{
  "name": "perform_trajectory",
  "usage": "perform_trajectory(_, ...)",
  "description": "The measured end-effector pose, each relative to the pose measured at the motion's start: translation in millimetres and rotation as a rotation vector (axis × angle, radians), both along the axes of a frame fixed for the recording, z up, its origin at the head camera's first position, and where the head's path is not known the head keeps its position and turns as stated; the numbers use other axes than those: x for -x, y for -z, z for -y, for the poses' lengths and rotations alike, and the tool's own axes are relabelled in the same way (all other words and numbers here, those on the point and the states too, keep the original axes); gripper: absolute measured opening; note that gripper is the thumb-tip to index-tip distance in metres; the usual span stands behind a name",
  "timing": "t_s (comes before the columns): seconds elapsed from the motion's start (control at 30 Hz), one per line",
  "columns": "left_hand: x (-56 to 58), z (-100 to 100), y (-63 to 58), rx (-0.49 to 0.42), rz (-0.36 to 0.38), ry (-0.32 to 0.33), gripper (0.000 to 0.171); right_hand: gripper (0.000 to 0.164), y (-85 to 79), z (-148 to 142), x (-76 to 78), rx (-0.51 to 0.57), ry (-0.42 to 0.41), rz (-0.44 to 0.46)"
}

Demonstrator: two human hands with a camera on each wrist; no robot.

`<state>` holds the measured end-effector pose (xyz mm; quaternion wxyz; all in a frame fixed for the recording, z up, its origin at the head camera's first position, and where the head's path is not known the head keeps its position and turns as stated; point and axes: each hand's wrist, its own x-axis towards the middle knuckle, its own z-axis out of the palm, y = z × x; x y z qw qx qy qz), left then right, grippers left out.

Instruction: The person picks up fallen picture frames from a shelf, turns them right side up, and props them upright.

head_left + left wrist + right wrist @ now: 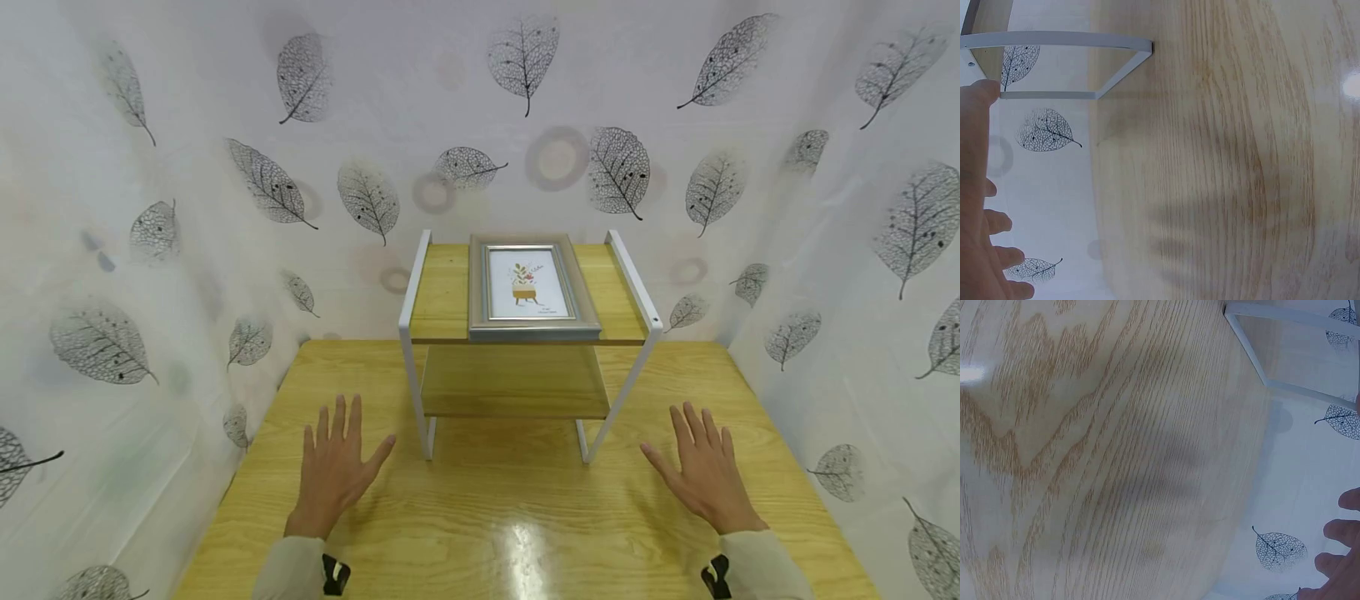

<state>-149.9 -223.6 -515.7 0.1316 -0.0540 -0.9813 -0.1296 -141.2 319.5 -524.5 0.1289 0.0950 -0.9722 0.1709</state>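
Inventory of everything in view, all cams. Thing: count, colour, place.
picture frame: 1, beige-grey, lying on the stand's top shelf
print: 1, white with a potted-plant drawing, inside the frame
stand: 1, white sides with two yellowish wood-look shelves, towards the table's back
table: 1, yellowish wood-grain, under the stand
wall covering: count unclear, whitish, behind and at both sides
leaf prints: many, black-grey, on the wall covering
black pieces: 2, black, one at each wrist
sleeves: 2, beige, bottom of head view
left hand: 1, front-left of stand, holding nothing
right hand: 1, front-right of stand, holding nothing
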Motion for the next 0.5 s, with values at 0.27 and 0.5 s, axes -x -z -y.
perform_trajectory(0.27, -2.2, 2.1, 0.6, -0.006, -0.03, 0.001, 0.091, 0.083, -2.0, 0.3, -0.8, 0.005, 0.002, 0.017)
perform_trajectory(0.5, -3.2, 4.7, -0.1, -0.01, -0.046, 0.006, 0.09, 0.081, -5.3, -0.7, -1.9, 0.027, 0.009, 0.017)
